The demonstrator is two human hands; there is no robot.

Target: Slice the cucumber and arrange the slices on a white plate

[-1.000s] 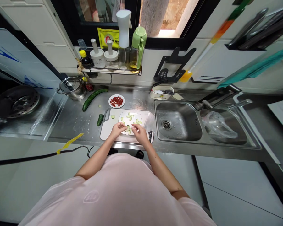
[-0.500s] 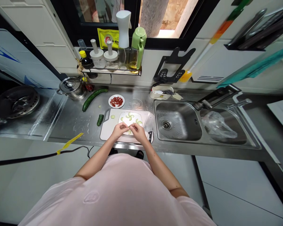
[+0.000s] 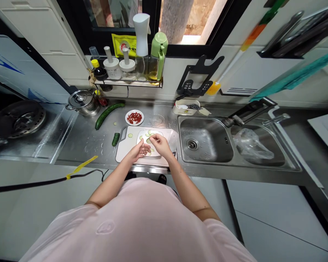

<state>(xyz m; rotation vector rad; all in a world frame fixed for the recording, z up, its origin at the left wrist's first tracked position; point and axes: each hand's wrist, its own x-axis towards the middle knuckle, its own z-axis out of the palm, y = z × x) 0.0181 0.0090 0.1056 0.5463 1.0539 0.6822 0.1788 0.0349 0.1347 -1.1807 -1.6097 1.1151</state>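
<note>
Over a white square plate (image 3: 139,134) my right hand (image 3: 160,145) is pinched on a thin cucumber slice (image 3: 148,140). Pale green half-moon slices lie on that plate, partly hidden by my fingers. My left hand (image 3: 138,151) is open at the plate's near left side, fingers spread and palm turned inward. The plate rests on a light cutting board (image 3: 124,153), where a single round slice (image 3: 130,135) lies apart. A knife (image 3: 174,139) lies along the board's right end, its handle mostly behind my right wrist.
Left of the board are a cut cucumber piece (image 3: 115,139) and a long cucumber (image 3: 107,114). Behind it stands a small plate of chopped red pieces (image 3: 134,117). A steel pot (image 3: 83,103) is at the back left. The sink (image 3: 207,142) adjoins the board on the right.
My hands have come apart. The left has opened and dropped slightly toward me; the right has moved up over the plate, still pinched. The view has shifted slightly.
</note>
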